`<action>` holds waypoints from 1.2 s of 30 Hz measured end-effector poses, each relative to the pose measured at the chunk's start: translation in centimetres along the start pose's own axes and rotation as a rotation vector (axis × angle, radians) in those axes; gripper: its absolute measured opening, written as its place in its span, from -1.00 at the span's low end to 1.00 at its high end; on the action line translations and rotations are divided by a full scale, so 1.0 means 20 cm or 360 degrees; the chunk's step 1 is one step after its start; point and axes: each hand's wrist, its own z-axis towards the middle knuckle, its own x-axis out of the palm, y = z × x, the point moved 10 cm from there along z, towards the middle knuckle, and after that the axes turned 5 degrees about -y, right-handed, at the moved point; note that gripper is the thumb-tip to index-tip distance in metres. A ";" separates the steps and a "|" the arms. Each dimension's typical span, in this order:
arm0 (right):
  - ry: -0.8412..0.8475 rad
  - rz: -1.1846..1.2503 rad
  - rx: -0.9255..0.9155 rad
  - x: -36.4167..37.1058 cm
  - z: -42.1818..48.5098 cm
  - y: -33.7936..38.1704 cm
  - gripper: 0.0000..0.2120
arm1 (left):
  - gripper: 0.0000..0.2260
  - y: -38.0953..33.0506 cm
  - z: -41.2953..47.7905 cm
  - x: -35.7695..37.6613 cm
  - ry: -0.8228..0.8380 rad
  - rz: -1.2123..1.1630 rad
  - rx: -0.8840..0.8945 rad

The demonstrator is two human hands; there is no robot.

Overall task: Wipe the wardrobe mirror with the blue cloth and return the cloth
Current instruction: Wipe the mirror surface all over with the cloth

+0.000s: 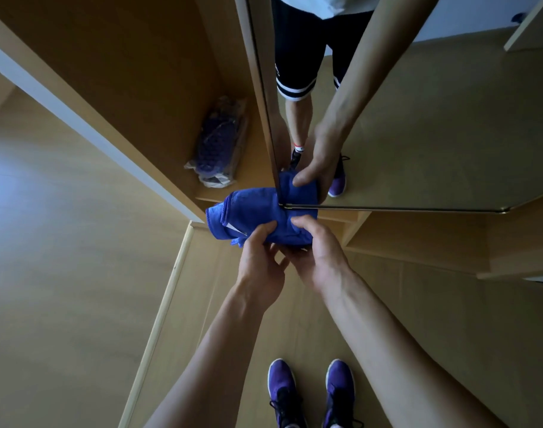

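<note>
Fingers (pixel 265 230) of the left hand (pixel 261 257): thumb curled over the top of the blue cloth (pixel 251 211), remaining fingers tucked beneath it. The grip is firm. Fingers of the right hand (pixel 319 254): thumb pressed onto the cloth's upper face, the others hidden under the fabric. This hand also grips the cloth. The two hands sit close together, thumbs nearly meeting.

Blue cloth: bunched and partly folded, with a rolled edge showing on the side away from the mirror (pixel 418 134). It is held off the floor, directly in front of the mirror's lower corner and overlapping that corner. Whether the fabric touches the glass cannot be determined.

Mirror: mounted on the wardrobe (pixel 125 72) door and framed by a thin edge. It reflects the cloth, one gripping hand and forearm, dark shorts with white bands, and a purple shoe.

Beside the mirror, on the side of the cloth's rolled edge, is an open wardrobe compartment. A clear plastic bag (pixel 217 143) with purple contents lies on its base.

Below the mirror, nearest the camera, two purple shoes (pixel 284 393) stand on the pale floor (pixel 48 242).
</note>
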 end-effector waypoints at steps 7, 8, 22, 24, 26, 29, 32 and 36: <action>-0.0004 0.0301 -0.0086 -0.03 0.05 -0.01 -0.69 | -0.74 -0.09 -0.01 -0.05 -0.0176 0.0369 0.0070; 0.0023 0.0341 -0.0092 -0.02 0.05 -0.01 -0.69 | -0.67 -0.14 -0.01 -0.07 -0.0262 0.0475 0.0158; -0.0052 0.0800 -0.0147 0.00 0.07 -0.04 -0.68 | -0.50 -0.52 -0.15 0.27 0.0208 0.1805 0.1355; 0.0041 0.0796 -0.0208 0.02 0.08 0.00 -0.62 | -0.60 -0.54 -0.16 0.32 0.0260 0.1760 0.1453; 0.0158 0.0821 -0.0273 0.06 0.08 0.03 -0.55 | -0.75 -0.57 -0.12 0.34 0.0214 0.1751 0.1511; 0.0293 0.0886 -0.0344 0.12 0.07 0.05 -0.57 | -0.81 -0.60 -0.09 0.36 0.0164 0.1770 0.1637; 0.0324 0.0979 -0.0299 0.16 0.06 0.01 -0.58 | -0.84 -0.60 -0.09 0.34 0.0118 0.1784 0.1717; 0.0125 0.0837 -0.0298 0.12 0.09 -0.04 -0.71 | -0.87 -0.59 -0.13 0.35 0.0164 0.1841 0.1876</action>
